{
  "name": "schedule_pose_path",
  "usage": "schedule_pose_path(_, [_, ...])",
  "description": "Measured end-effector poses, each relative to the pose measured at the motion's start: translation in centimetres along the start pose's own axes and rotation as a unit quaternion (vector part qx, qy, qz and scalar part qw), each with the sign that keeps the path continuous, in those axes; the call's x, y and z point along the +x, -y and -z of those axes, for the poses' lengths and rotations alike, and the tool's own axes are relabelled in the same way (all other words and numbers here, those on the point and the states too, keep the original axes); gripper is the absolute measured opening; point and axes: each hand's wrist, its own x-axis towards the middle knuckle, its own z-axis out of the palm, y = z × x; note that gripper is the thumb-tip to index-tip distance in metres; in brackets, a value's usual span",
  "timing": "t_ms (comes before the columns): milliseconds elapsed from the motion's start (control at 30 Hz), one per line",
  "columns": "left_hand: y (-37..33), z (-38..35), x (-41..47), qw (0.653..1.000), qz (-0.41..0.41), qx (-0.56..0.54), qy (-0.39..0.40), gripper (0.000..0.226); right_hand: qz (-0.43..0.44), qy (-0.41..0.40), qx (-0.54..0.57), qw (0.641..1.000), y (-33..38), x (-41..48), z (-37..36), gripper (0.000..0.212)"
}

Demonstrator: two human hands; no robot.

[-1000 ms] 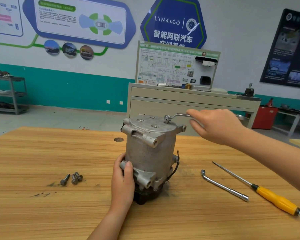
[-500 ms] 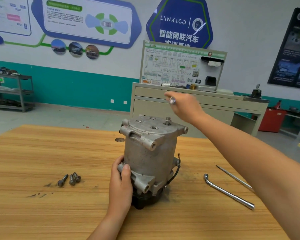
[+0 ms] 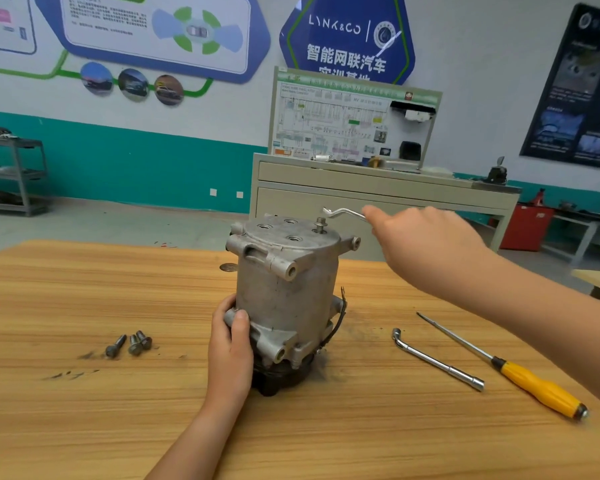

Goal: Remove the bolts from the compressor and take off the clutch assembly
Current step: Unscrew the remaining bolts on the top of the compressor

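Your left hand (image 3: 231, 341) wraps its fingers round a lower lug of the compressor (image 3: 288, 296), which stands upright mid-table on its dark clutch end (image 3: 278, 379). On the table (image 3: 84, 427), three loose bolts (image 3: 130, 342) lie together to your left. An L-shaped socket wrench (image 3: 437, 360) and a yellow-handled screwdriver (image 3: 520, 375) lie side by side to your right. Up top, one bolt (image 3: 321, 225) stands proud of the end plate. Your right hand (image 3: 426, 244) grips a bent wrench (image 3: 345, 213), its head right over that bolt; whether it's seated, I can't tell. Behind stands a grey cabinet (image 3: 378, 195).
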Motion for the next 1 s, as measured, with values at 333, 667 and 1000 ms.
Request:
schedule_pose_path(333, [0.0,0.2,-0.1,1.0,0.004,0.0,0.012,0.022,0.035,0.126,-0.076,0.989,3.1,1.1,4.3,0.018])
schedule_pose_path(667, [-0.2,-0.1,-0.1,1.0,0.013,0.0,-0.008,0.022,0.031,-0.057,0.034,0.997,-1.7,4.8,-4.7,0.04])
schedule_pose_path(1000, [0.0,0.2,0.0,1.0,0.026,0.007,0.006,0.023,0.131,-0.122,0.191,0.965,-0.1,10.8,-5.3,0.026])
